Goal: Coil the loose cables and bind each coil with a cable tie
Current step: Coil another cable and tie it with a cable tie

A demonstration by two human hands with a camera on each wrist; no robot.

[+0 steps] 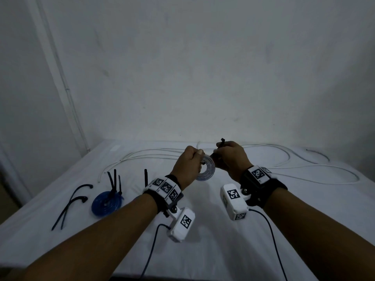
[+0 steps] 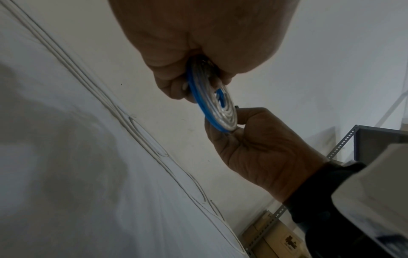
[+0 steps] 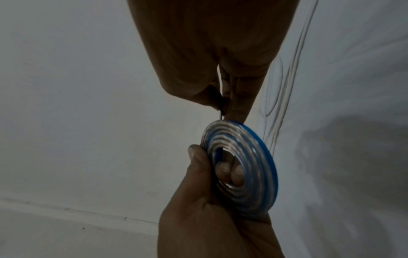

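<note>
1. The left hand (image 1: pixel 187 165) holds a flat spiral coil of clear and blue cable (image 1: pixel 206 168) up in the air above the white-covered desk (image 1: pixel 203 250), thumb on one face and fingers curled behind the other.
2. The right hand (image 1: pixel 231 157) pinches a thin black cable tie (image 1: pixel 221 143) at the coil's upper edge; the tie's end pokes up above the knuckles.
3. From the right wrist view, two fingertips (image 3: pixel 223 168) of the left hand show through the coil's open centre.
4. On the desk to the left lies a second coil of blue cable (image 1: pixel 107 201) with black cable ties (image 1: pixel 114 182) sticking up from it.
5. Two loose black cable ties (image 1: pixel 71 203) lie just left of that coil.
6. Long loose white cables (image 1: pixel 304 169) sprawl across the far side of the desk, uncoiled.
</note>
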